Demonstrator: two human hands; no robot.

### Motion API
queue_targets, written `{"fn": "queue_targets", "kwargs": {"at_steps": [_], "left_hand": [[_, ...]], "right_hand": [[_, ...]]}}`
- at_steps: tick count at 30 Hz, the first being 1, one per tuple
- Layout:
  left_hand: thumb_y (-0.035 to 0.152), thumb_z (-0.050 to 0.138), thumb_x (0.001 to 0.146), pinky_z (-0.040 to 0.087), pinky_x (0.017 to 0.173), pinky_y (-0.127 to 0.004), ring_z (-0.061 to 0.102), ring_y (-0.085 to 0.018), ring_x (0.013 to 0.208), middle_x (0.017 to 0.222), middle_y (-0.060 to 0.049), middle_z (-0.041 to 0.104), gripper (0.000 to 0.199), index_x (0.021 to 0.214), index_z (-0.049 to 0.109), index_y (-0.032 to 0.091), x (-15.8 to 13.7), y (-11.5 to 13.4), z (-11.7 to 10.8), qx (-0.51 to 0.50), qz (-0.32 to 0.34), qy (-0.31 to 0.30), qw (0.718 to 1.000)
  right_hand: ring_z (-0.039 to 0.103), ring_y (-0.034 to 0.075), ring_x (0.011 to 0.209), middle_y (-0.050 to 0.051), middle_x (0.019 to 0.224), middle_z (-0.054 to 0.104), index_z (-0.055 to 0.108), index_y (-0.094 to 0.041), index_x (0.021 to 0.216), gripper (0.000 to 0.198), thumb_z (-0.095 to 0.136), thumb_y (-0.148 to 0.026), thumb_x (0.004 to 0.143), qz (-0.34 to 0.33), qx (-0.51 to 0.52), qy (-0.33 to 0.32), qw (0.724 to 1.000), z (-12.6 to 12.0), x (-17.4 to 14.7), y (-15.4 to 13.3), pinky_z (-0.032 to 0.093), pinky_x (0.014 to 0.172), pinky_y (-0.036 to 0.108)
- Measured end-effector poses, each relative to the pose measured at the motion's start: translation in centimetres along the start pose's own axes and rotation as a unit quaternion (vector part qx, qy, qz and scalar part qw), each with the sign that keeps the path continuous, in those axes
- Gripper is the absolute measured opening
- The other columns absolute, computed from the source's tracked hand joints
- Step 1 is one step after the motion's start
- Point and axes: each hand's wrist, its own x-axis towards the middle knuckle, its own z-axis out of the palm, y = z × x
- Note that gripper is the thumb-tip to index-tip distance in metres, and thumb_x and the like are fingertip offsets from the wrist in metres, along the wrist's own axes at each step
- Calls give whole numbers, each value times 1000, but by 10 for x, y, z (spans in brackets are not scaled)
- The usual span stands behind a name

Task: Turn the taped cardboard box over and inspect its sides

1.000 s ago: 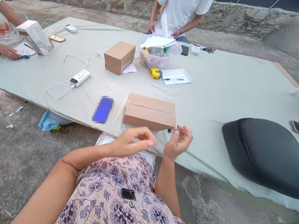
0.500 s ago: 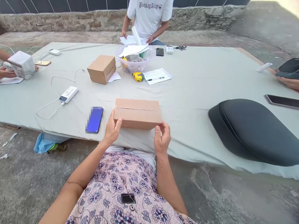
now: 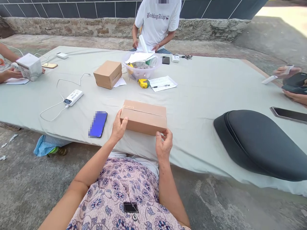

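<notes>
A closed brown cardboard box [image 3: 145, 116] is at the near edge of the cloth-covered table [image 3: 196, 92], a seam running along its top. My left hand [image 3: 118, 126] grips its left end, thumb on the near upper edge. My right hand [image 3: 164, 142] holds the near right corner, thumb on the front face and the fingers partly hidden behind it. Left of my left hand lies a phone [image 3: 98, 124] with a blue screen. Whether the box's underside touches the cloth I cannot tell.
Beyond are another cardboard box [image 3: 107, 75], a plastic basin [image 3: 141, 75], a yellow tape measure [image 3: 143, 83] and a paper with a pen [image 3: 164, 83]. A power bank [image 3: 73, 97] with cable lies left, a black padded seat [image 3: 261, 143] right. Co-workers sit at the far, left and right sides.
The box has turned slightly clockwise in my hands, its right end now nearer me. My view has tilted up a little. At the right, a co-worker's hand has lifted a pale object.
</notes>
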Motion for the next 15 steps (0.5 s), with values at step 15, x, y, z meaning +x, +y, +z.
{"fn": "queue_targets", "kwargs": {"at_steps": [15], "left_hand": [[58, 57, 91, 35, 121, -40, 42, -28, 146, 154, -7, 50, 66, 147, 47, 24, 9, 1, 5, -160, -22, -30, 986]], "right_hand": [[62, 25, 102, 12, 108, 67, 60, -17, 118, 45, 58, -48, 85, 20, -72, -21, 997, -1, -9, 12, 51, 90, 45]]}}
